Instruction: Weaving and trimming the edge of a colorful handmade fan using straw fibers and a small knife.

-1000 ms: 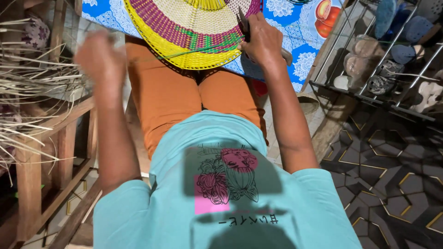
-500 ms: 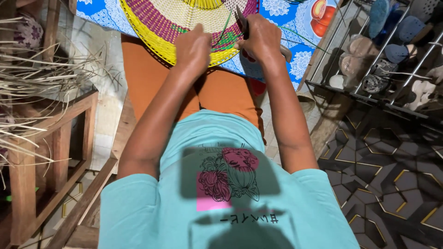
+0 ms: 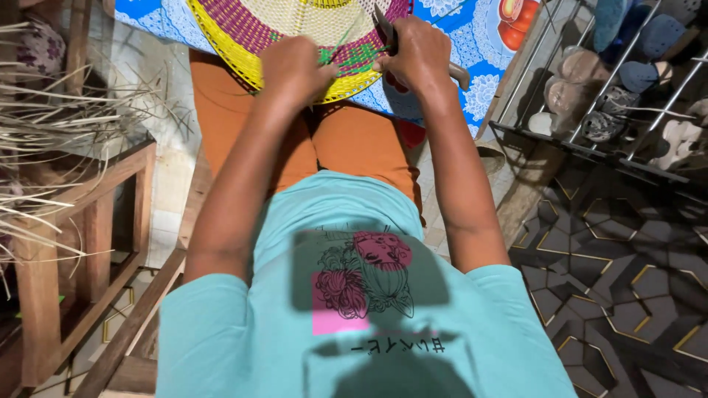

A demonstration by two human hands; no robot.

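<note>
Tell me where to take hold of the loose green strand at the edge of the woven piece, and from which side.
Pinch the green strand at its free length just above the yellow rim, between the left hand and right hand. Come from the near side, over the lap: there the strand rises clear of the weave, while its lower end seems tucked into the woven piece, so a grip there would likely slip.

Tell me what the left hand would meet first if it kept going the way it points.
The left hand points away from the body, up the picture. It already lies on the yellow rim of the woven piece, so it would likely meet the green strands first; depth is unclear.
</note>
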